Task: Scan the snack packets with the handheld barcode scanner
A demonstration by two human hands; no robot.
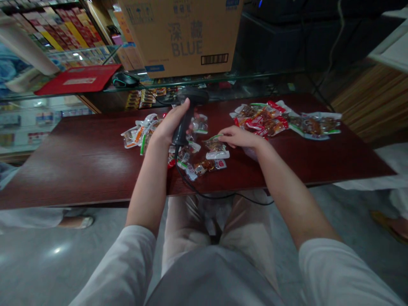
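**A shop counter with a big box**
A brown box (183,38) with the word BLUE on it sits up on a glass top (204,80). A red folder (78,80) and a mouse (125,80) lie on the glass, close together. Behind them, a shelf (54,34) holds rows of bright boxes. A dark red table (63,170) stands below the glass. On the gray floor (47,259) there is a foot (76,222) on the left and a brown sandal (381,219) on the right.

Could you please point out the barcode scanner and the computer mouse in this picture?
barcode scanner (180,135), head view, on the black handle.
computer mouse (125,80), head view, on the top shell.
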